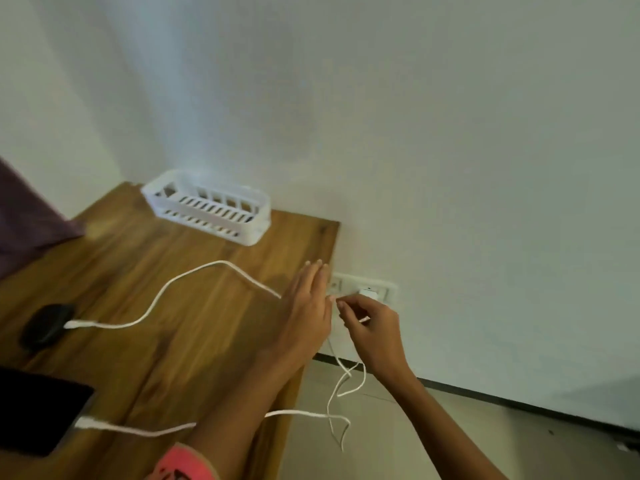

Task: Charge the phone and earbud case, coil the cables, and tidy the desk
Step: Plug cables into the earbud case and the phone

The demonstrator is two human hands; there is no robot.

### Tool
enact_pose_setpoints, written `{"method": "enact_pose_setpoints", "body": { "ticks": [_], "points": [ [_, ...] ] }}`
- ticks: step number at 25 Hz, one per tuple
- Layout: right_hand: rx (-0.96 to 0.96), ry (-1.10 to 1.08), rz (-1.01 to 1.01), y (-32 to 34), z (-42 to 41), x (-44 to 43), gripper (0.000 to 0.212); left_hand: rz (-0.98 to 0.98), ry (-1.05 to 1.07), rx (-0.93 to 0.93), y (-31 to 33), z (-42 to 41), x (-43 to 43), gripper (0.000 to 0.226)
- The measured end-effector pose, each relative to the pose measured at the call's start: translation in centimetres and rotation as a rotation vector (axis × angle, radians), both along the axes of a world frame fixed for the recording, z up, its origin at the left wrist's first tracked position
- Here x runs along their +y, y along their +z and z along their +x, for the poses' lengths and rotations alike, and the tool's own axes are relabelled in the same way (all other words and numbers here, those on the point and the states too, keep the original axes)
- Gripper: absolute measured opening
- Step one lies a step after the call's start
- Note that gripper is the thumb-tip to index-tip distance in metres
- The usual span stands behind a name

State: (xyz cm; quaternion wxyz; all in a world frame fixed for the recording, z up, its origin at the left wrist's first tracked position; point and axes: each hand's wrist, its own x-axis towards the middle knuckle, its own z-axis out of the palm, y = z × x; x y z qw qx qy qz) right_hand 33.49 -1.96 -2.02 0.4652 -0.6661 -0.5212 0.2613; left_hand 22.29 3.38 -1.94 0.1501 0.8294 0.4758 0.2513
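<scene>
A black phone (38, 410) lies at the desk's near left with a white cable (138, 430) plugged into it. Further back sits a black earbud case (45, 325), joined to a second white cable (166, 289) that arcs across the wood toward the desk's right edge. My left hand (306, 306) is stretched out flat with straight fingers at that edge, by the wall socket plate (384, 289). My right hand (370, 327) pinches a white cable end just below a white charger (369, 293) plugged into the plate. Loose cable loops (341, 393) hang beneath my hands.
A white slotted plastic basket (207, 206) stands at the back of the wooden desk (173, 341) against the wall. Purple fabric (24, 216) lies at the far left. Right of the desk, tiled floor (450, 445) meets a dark skirting strip.
</scene>
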Motion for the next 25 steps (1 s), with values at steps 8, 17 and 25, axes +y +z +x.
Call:
{"method": "enact_pose_setpoints", "body": {
  "ticks": [8, 17, 25],
  "points": [
    [-0.343, -0.236, -0.194, -14.0, 10.5, 2.9, 0.026, -0.037, -0.132, 0.524, -4.5, 7.2, 10.6, 0.066],
    [-1.109, -0.049, -0.360, -27.8, 15.9, 8.6, 0.068, 0.040, -0.100, 0.530, -6.4, 7.3, 12.4, 0.067],
    [-1.364, -0.127, -0.389, -32.0, 16.7, 10.9, 0.093, 0.062, -0.088, 0.468, -6.7, 7.3, 12.3, 0.061]
  ]
}}
